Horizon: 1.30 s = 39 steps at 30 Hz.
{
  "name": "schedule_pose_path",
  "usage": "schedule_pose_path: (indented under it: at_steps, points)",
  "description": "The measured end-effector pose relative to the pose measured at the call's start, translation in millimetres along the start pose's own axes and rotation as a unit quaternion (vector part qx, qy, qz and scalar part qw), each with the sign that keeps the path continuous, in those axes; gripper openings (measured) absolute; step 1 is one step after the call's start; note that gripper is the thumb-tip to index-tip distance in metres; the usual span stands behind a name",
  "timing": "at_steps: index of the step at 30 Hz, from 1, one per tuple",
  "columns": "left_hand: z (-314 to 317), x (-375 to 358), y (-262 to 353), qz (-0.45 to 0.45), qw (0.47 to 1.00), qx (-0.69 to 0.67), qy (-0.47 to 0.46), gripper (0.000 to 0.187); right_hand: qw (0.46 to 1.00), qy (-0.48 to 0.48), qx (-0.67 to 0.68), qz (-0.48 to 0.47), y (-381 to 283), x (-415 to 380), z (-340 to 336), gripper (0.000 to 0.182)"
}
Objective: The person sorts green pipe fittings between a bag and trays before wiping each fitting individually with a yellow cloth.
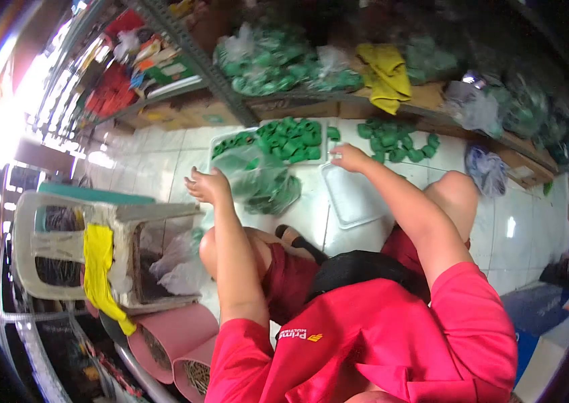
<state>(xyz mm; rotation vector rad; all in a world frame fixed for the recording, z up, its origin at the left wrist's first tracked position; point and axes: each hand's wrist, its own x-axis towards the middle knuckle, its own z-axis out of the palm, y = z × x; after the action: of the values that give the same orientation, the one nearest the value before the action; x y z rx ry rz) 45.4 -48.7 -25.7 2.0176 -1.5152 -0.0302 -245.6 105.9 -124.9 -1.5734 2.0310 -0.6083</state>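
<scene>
My left hand point(208, 187) is raised with its fingers spread, holding nothing, just left of a clear plastic bag point(254, 176) with green pieces in it. My right hand point(351, 160) is at the upper edge of a white tray point(353, 198), its fingers curled around what looks like the rim. Only white surface shows inside this tray. Beyond the bag, another white tray point(213, 149) carries many green pipe fittings point(291, 139). More green fittings point(392, 138) lie loose on the tiles to the right.
A pale plastic chair point(29, 245) with a yellow cloth point(99, 258) stands at left, above pink containers point(163, 346). Shelving point(230, 101) at the back holds bagged green fittings point(271, 64) and another yellow cloth point(385, 74). A cardboard box point(525, 169) sits at right.
</scene>
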Motion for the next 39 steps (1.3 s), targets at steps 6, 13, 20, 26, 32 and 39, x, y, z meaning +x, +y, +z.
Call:
schedule_pose_path:
  at_steps: [6, 13, 20, 26, 32, 39]
  points:
    - [4.0, -49.1, 60.6, 0.265, 0.955, -0.127, -0.026, 0.051, 0.956, -0.171, -0.154, 0.183, 94.6, -58.4, -11.1, 0.030]
    - [-5.6, -92.5, 152.6, 0.277, 0.803, -0.340, -0.403, 0.045, 0.961, 0.261, 0.073, 0.048, 114.1, -35.5, -81.1, 0.028]
    - [-18.9, -96.4, 192.4, 0.144, 0.694, -0.375, -0.597, 0.040, 0.887, 0.336, 0.286, 0.136, 65.4, 35.9, -198.6, 0.038]
    - [9.4, -89.6, 198.5, 0.237, 0.730, -0.401, -0.500, 0.034, 0.934, 0.276, 0.131, 0.185, 67.6, 62.2, -205.7, 0.039]
    - [-2.5, -83.7, 203.3, 0.198, 0.727, -0.455, -0.474, 0.030, 0.845, 0.348, 0.391, -0.107, 47.7, 55.9, -295.2, 0.027]
    - [-13.6, -85.1, 193.8, 0.093, 0.676, -0.537, -0.495, 0.047, 0.843, 0.108, 0.453, -0.270, -132.4, -57.7, -343.9, 0.026]
